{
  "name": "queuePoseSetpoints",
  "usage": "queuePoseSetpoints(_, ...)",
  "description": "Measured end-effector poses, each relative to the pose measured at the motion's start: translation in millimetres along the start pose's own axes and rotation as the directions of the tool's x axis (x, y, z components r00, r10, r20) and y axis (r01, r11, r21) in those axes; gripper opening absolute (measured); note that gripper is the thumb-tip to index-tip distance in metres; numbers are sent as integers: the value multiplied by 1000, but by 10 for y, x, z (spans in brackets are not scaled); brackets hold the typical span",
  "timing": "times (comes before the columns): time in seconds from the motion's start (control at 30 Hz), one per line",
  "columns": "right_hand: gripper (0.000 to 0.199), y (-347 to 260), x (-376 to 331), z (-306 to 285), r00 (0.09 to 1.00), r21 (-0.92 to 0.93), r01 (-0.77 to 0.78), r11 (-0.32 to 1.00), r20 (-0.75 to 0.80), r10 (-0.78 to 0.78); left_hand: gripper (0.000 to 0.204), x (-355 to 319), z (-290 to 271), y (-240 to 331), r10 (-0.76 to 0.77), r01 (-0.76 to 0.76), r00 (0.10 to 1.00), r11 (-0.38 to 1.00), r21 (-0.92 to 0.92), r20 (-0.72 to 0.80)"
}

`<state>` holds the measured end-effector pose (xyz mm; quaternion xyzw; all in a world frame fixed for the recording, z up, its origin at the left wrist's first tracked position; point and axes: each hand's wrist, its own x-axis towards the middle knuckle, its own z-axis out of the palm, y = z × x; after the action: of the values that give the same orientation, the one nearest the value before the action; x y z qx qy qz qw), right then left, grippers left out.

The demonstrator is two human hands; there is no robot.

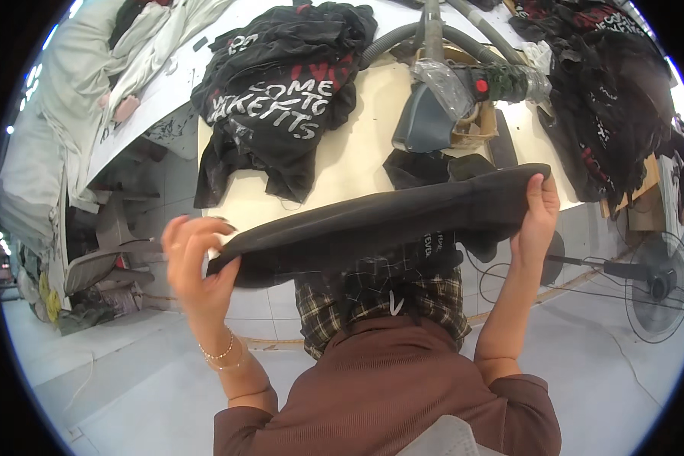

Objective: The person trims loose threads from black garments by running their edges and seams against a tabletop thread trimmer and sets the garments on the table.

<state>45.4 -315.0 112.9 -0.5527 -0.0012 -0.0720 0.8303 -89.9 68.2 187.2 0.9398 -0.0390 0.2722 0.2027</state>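
Black garment [380, 220] stretched taut between left hand [194, 262] and right hand [538, 216].

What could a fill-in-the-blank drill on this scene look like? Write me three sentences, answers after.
1. Both hands stretch a black fabric garment held at its two ____.
2. The left hand wears thin gold bracelets on its ____.
3. The grey steam iron rests on the cream padded ____.

Answers: ends; wrist; table

The right hand pinches the garment's other end.

I am stretching a plain black garment [380, 220] over my brown top [387, 380] and checked green-and-cream shirt [334, 304]. Black shirts with white and red lettering [281, 83] are lying on the cream table [357, 152].
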Motion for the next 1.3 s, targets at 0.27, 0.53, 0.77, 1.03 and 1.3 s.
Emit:
queuePoseSetpoints(0.27, 26, 617, 74, -386, 908, -982, 181, 56, 145, -393, 12, -547, 1446, -70, -442, 726, 687, 382, -572, 576)
queuePoseSetpoints(0.53, 39, 461, -721, 877, 851, -637, 434, 637, 522, -58, 16, -173, 1582, 644, -403, 709, 662, 66, -702, 631)
queuePoseSetpoints(0.77, 15, 619, -748, 908, 914, -554, 299, 777, 400, -67, 21, -228, 1607, 680, -392, 645, 690, -50, -763, 609)
queuePoseSetpoints(1.03, 6, 576, -620, 786, 898, -92, -413, 906, 128, 422, 11, -87, 1502, 575, -400, 634, 736, 128, -762, 546)
queuePoseSetpoints(1.3, 13, 205, -150, 671, 874, -28, -366, 930, 334, 354, 9, 373, 1278, 354, -166, 651, 755, 66, -757, 635)
